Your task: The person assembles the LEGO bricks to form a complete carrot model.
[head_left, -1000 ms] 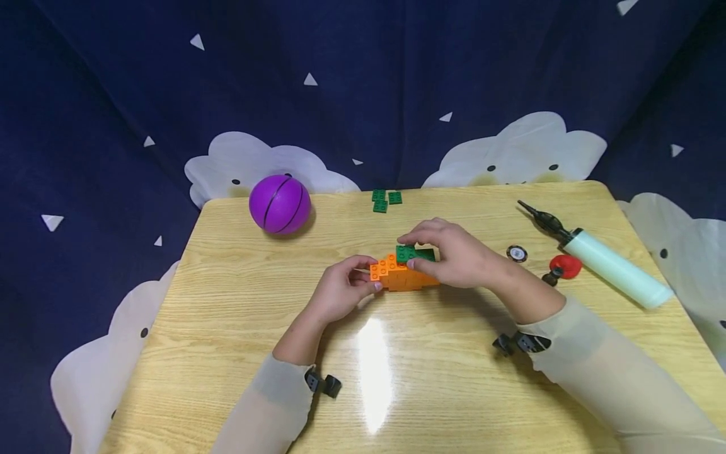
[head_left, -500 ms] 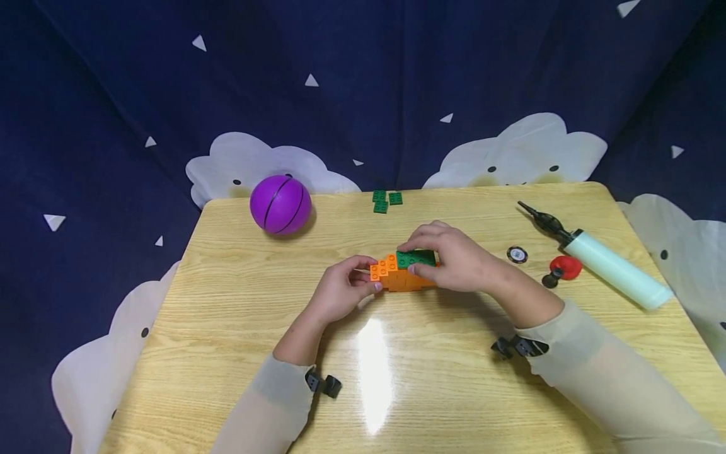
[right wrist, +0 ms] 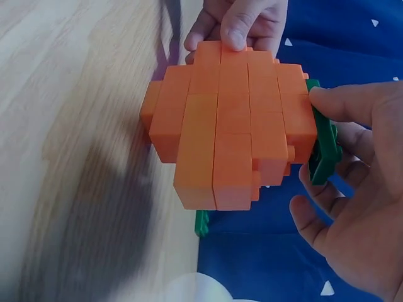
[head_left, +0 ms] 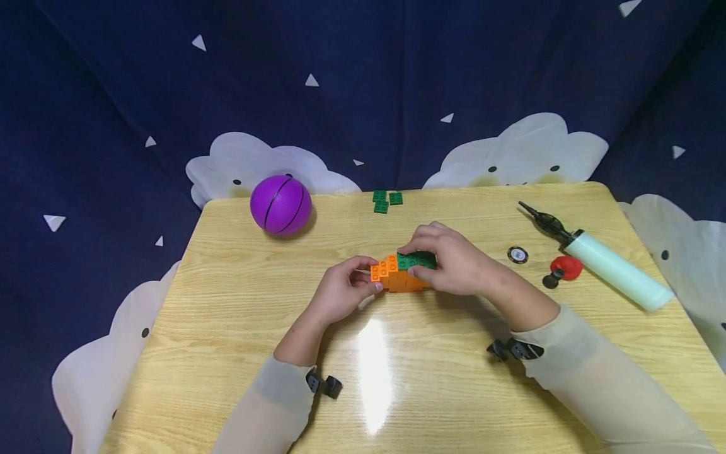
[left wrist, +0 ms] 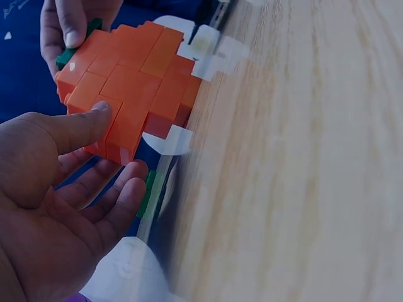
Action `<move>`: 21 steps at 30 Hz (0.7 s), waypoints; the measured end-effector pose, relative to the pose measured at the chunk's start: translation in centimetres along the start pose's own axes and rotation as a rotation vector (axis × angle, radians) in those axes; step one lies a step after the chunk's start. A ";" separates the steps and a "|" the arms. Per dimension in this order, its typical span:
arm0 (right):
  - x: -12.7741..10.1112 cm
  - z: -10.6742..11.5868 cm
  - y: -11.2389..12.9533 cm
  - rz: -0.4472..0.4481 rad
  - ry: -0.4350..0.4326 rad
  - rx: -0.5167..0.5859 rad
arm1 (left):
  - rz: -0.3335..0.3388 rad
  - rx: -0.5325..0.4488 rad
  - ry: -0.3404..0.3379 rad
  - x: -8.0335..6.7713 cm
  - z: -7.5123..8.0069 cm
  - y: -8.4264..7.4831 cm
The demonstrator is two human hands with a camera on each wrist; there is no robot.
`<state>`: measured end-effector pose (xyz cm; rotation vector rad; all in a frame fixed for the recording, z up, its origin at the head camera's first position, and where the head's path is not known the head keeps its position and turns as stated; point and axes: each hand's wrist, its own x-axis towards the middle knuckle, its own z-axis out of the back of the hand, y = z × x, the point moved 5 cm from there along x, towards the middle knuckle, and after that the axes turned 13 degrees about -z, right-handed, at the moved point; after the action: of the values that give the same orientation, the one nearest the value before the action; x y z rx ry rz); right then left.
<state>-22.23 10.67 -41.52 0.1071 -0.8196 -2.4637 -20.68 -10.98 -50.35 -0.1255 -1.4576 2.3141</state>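
An orange toy-brick structure (head_left: 404,281), stepped at its sides, stands on the table in front of me. My left hand (head_left: 340,287) pinches its left side, with the thumb on the near face in the left wrist view. Along the top lies a green toy brick (head_left: 404,261). My right hand (head_left: 450,258) holds this green brick between thumb and fingers. In the right wrist view the green brick (right wrist: 324,141) meets the orange bricks (right wrist: 234,113) at the thumb end and slants away from them at the other end. The right hand partly covers it in the head view.
Several small green bricks (head_left: 380,207) lie at the table's back edge. A purple ball (head_left: 280,205) sits back left. To the right are a hand pump (head_left: 618,268), a poker chip (head_left: 517,255) and a red item (head_left: 567,267) with a black knob (head_left: 553,279).
The green brick has come down onto the top of the orange structure, and my right hand has lowered slightly with it. My left hand keeps its place.
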 end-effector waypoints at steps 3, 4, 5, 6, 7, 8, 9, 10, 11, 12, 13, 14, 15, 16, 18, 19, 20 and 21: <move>-0.1 0.1 -0.5 -0.023 0.008 0.029 | -0.001 -0.001 0.005 0.1 0.0 -0.1; -0.2 0.1 -0.7 -0.031 0.011 0.036 | -0.001 -0.003 0.006 0.1 0.0 -0.1; -0.3 0.1 -0.9 -0.040 0.016 0.043 | -0.002 -0.005 0.006 0.2 0.0 -0.1; -0.4 0.0 -1.0 -0.050 0.022 0.046 | -0.004 -0.006 0.006 0.2 0.0 -0.1; -0.5 0.0 -1.2 -0.060 0.031 0.051 | -0.005 -0.007 0.004 0.2 0.0 -0.1; -0.6 -0.1 -1.3 -0.074 0.040 0.052 | -0.004 -0.010 0.003 0.2 0.0 -0.1; -0.7 -0.1 -1.5 -0.088 0.050 0.054 | -0.004 -0.014 0.001 0.1 0.0 0.0; -0.8 -0.2 -1.8 -0.106 0.062 0.054 | -0.002 -0.018 -0.001 0.1 0.0 0.0; -0.9 -0.3 -2.0 -0.126 0.073 0.053 | 0.000 -0.020 -0.004 0.1 0.0 0.1; -1.0 -0.5 -2.4 -0.146 0.084 0.055 | 0.002 -0.022 -0.006 0.0 0.0 0.1; -1.1 -0.6 -2.7 -0.166 0.092 0.058 | 0.005 -0.023 -0.008 0.0 0.0 0.2; -1.3 -0.7 -3.1 -0.185 0.098 0.060 | 0.008 -0.023 -0.008 -0.1 0.0 0.2; -1.4 -0.8 -3.5 -0.200 0.102 0.060 | 0.009 -0.020 -0.009 -0.1 0.1 0.2; -1.6 -0.9 -3.9 -0.213 0.104 0.059 | 0.012 -0.017 -0.010 -0.1 0.1 0.2; -2.0 -1.1 -4.7 -0.222 0.099 0.057 | 0.015 -0.012 -0.010 -0.1 0.2 0.2; -2.3 -1.1 -5.1 -0.224 0.095 0.052 | 0.015 -0.011 -0.007 -0.1 0.2 0.2; -2.6 -1.2 -5.4 -0.224 0.090 0.044 | 0.015 -0.010 -0.004 -0.1 0.2 0.2; -2.8 -1.3 -5.7 -0.224 0.084 0.039 | 0.014 -0.009 0.002 -0.1 0.2 0.1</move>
<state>-22.19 15.28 -46.08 0.3314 -0.8593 -2.6312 -20.69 -11.21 -50.40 -0.1410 -1.4716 2.3183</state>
